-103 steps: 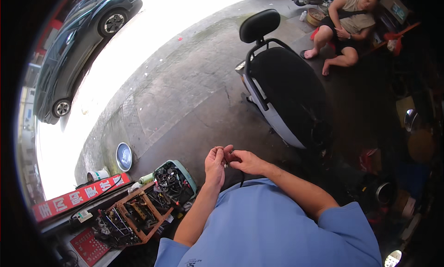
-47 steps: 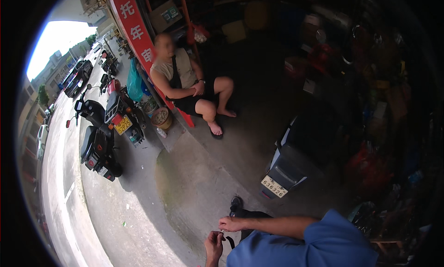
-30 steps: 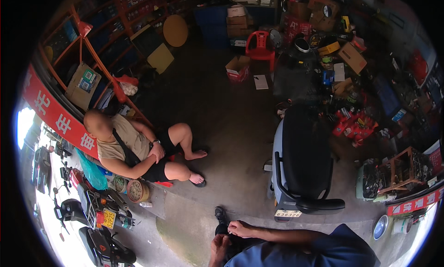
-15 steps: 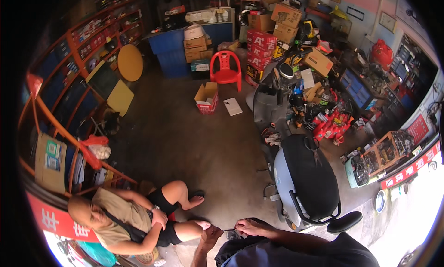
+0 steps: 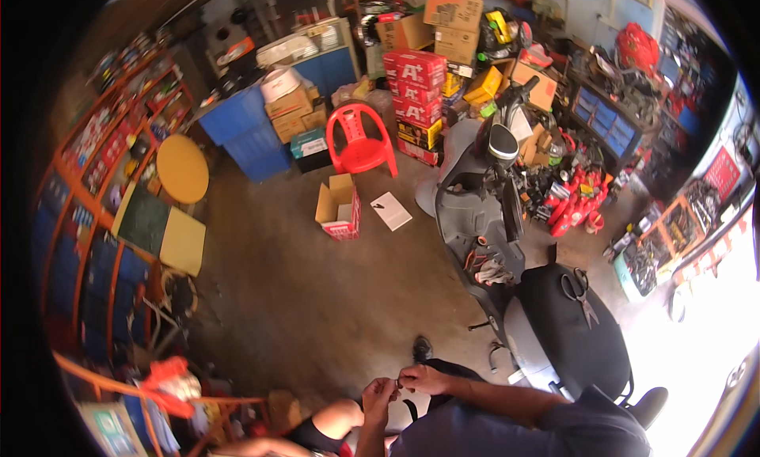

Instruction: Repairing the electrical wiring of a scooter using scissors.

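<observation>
My left hand [image 5: 379, 398] and my right hand [image 5: 424, 379] are close together at the bottom middle, in front of my body. The fingers of both are closed, pinched near each other. Between the fingertips is a small, thin dark thing, too small to make out. To the right of my hands stands a scooter [image 5: 476, 212] with a black seat [image 5: 557, 330]. A large pair of scissors [image 5: 585, 303] lies on that seat. On the scooter's footboard area lie gloves [image 5: 492, 272] and pliers with orange handles [image 5: 477, 259].
A seated person's leg [image 5: 336, 419] is just left of my hands. Ahead are an open carton [image 5: 340, 218], a white booklet [image 5: 392, 212] and a red plastic chair [image 5: 362, 144]. Stacked red boxes [image 5: 417, 93] stand behind; orange shelving [image 5: 89, 208] lines the left.
My view has shifted forward and right, so the seated person is mostly out of sight. My hands have come closer together. The scissors on the seat show more plainly.
</observation>
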